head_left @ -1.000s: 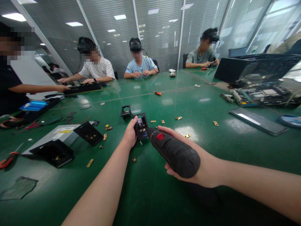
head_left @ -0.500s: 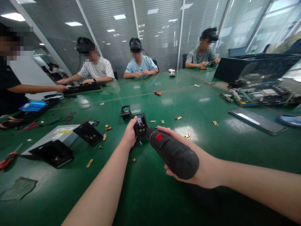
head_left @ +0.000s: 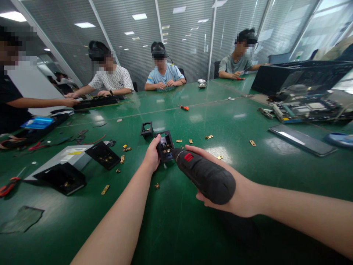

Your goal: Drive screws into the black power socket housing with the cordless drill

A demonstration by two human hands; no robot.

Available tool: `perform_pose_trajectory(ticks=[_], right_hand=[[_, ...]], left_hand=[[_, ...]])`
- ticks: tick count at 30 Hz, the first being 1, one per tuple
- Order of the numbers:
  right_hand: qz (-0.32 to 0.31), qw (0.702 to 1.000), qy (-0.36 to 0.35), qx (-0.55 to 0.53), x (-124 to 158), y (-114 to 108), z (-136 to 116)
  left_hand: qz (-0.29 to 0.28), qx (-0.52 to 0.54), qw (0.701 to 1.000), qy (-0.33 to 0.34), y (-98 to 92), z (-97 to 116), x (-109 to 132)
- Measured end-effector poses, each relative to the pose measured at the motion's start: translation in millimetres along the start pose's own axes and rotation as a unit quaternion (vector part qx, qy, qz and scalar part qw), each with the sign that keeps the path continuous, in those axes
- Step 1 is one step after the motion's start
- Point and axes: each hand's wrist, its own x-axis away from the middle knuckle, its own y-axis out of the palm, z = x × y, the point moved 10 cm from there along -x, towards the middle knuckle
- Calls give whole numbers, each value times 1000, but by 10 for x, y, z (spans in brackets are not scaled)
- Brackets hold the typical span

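Observation:
My left hand [head_left: 152,154] is closed on the left side of a small black plastic housing [head_left: 168,157], thumb on its rim. Brass-coloured parts show inside the housing. My right hand [head_left: 234,187] grips a black cordless drill [head_left: 206,176] with a red switch on top. The drill's front end points at the right side of the housing. Its bit tip is hidden, so I cannot tell whether it touches. Brass strips [head_left: 209,137] and a small brass screw piece [head_left: 157,186] lie around my hands. A second black frame [head_left: 146,129] stands just behind the housing.
At left are black housings [head_left: 103,155], a grey metal box [head_left: 68,152], an orange-handled screwdriver [head_left: 10,187] and a dark broken sheet [head_left: 22,219]. A circuit board [head_left: 311,108], a black case [head_left: 275,79] and a phone-like slab [head_left: 302,140] lie right. Several co-workers sit or stand around the green table.
The drill and my right hand have shifted very slightly, with the drill's rear a little higher and further right. The housing stays in my left hand. A co-worker at far right has reached outward.

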Motion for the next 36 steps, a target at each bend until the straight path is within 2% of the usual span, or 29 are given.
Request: perform_pose_trajectory(ticks=[8,13,19,24,32,36], right_hand=[[-15,1000,-4,-4,4,26,42],[-1,1000,-7,-10,-1,3,-17],[-13,1000,7,-12,17,30,70],[-7,1000,1,-10,3,34,41],[-17,999,26,-13,12,71,120],[-19,998,43,-34,6,90,99]], left_hand=[[-3,-3,1000,11,-2,12,-6],[5,-1,1000,3,-26,-9,-13],[-9,-3,1000,2,-11,-4,-12],[-3,-1,1000,0,-16,9,5],[-10,4,1000,-3,-49,-14,-1],[4,2,1000,-16,-97,-53,-17]])
